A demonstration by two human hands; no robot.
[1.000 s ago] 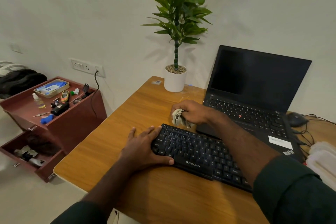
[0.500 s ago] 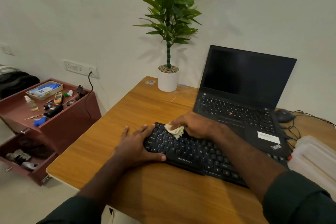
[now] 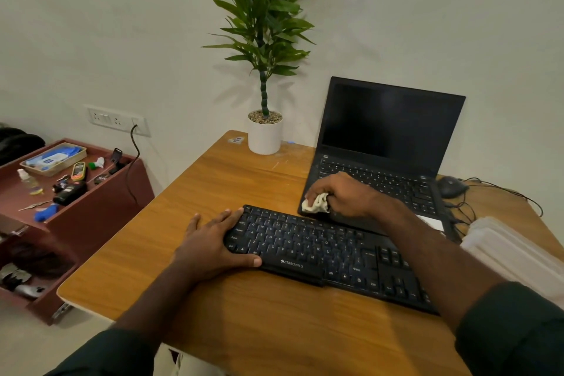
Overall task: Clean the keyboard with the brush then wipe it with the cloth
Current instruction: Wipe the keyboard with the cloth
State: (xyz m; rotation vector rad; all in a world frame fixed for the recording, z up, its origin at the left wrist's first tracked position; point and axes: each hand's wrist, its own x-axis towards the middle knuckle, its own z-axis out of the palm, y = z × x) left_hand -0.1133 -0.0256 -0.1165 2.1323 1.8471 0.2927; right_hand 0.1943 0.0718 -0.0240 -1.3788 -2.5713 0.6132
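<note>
A black keyboard [image 3: 323, 253] lies across the wooden desk [image 3: 238, 186] in front of me. My left hand [image 3: 213, 244] lies flat on the keyboard's left end, thumb along the front edge, fingers straight. My right hand [image 3: 341, 195] grips a crumpled off-white cloth [image 3: 316, 204] just beyond the keyboard's back edge, over the front left corner of the open laptop [image 3: 384, 143]. No brush is visible.
A white pot with a tall green plant [image 3: 265, 134] stands at the desk's back. A mouse [image 3: 451, 186] with cables lies right of the laptop, stacked white containers [image 3: 512, 250] at the right edge. A red-brown cabinet [image 3: 76, 192] with small tools stands to the left.
My right hand with the cloth went from behind the keyboard onto its upper left keys, then back off the far edge to the laptop's corner. The left hand stayed put.
</note>
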